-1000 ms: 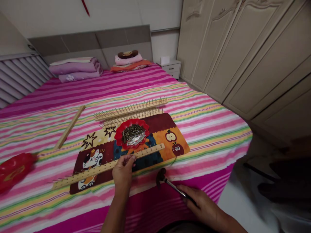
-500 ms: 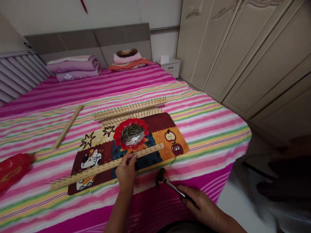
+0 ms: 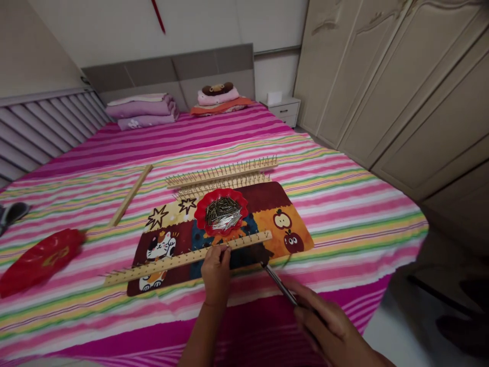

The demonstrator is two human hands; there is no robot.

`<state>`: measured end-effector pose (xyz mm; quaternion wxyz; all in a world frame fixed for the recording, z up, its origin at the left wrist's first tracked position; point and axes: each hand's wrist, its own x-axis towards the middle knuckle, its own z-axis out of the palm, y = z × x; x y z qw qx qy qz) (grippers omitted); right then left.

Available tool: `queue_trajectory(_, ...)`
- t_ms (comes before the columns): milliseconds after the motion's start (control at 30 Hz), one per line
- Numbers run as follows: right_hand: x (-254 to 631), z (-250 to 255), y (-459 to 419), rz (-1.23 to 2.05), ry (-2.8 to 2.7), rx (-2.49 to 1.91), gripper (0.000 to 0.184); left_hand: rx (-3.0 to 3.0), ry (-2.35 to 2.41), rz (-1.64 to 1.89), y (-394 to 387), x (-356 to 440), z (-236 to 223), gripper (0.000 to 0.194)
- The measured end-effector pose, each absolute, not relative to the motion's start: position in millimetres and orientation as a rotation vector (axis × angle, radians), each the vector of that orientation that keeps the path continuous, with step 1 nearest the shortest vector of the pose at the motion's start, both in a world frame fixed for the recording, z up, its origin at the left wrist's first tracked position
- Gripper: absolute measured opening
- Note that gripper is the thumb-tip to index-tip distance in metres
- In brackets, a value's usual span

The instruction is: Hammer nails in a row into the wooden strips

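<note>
My left hand [image 3: 216, 270] is closed in a pinch at the near edge of a wooden strip [image 3: 164, 263], with its fingertips on a nail that they mostly hide. Several nails stand in a row along this strip. Wrapped round the black grip of a hammer [image 3: 278, 283] is my right hand [image 3: 323, 316], to the right of my left. The hammer's dark head is hard to make out against the mat, just short of the strip's right part. Behind the strip, a red scalloped bowl [image 3: 198, 216] holds a heap of loose nails [image 3: 223, 213].
Beneath the strip and bowl lies a patterned mat [image 3: 292, 204] on the striped bed [image 3: 351, 204]. Farther back are nail-studded wooden strips [image 3: 225, 174]. To the left lie a bare wooden strip [image 3: 132, 196], a red tray [image 3: 42, 260] and a dark object [image 3: 13, 214].
The hammer has risen from beside the mat's front edge, its head now over the mat near the strip. My left hand keeps its pinch at the strip. The whole view has shifted.
</note>
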<state>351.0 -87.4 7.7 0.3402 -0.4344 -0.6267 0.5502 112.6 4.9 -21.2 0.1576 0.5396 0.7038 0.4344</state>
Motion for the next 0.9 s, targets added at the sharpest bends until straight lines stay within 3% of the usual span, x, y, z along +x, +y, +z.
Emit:
queue_trajectory(167, 323, 38, -56, 1.313, -1.707, -1.110, 0.040, 1.583, 2.003, 1.253, 4, 113, -28, 0.014)
queue_trajectory(600, 300, 49, -47, 1.337, -1.774, -1.127, 0.039, 1.537, 1.997, 1.247, 3, 113, -27, 0.014)
queue_trajectory(900, 354, 11, -80, 1.303, -1.892, -1.168, 0.043, 1.555, 1.993, 1.243, 3, 113, -27, 0.013)
